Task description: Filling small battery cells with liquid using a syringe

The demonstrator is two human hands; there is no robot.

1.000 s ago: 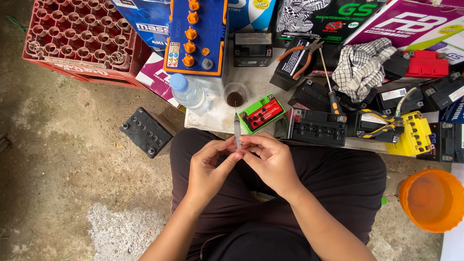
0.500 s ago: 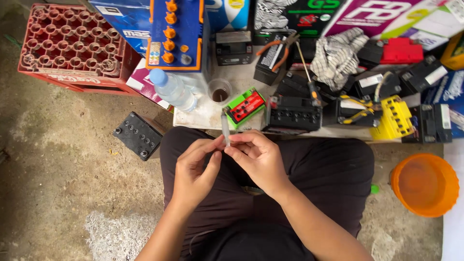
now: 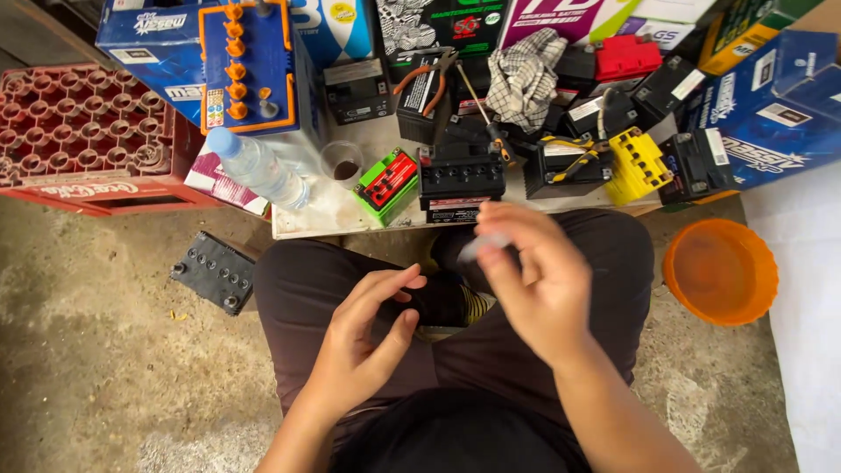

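— What's in the right hand?
— A small pale tube, blurred, pinched in its fingertips above the lap, just short of the table.
— And the left hand?
— Empty, fingers loosely curled and spread, over the dark trousers.
— Beyond them?
— A boxy black battery, a green-and-red one, a clear plastic bottle, a round orange bowl on gritty concrete.

One head-worn camera looks steeply down from above the seated person's lap, close to both hands. The low board crowded with batteries lies toward twelve o'clock, the red crate at ten, the orange bowl at three. No second view.
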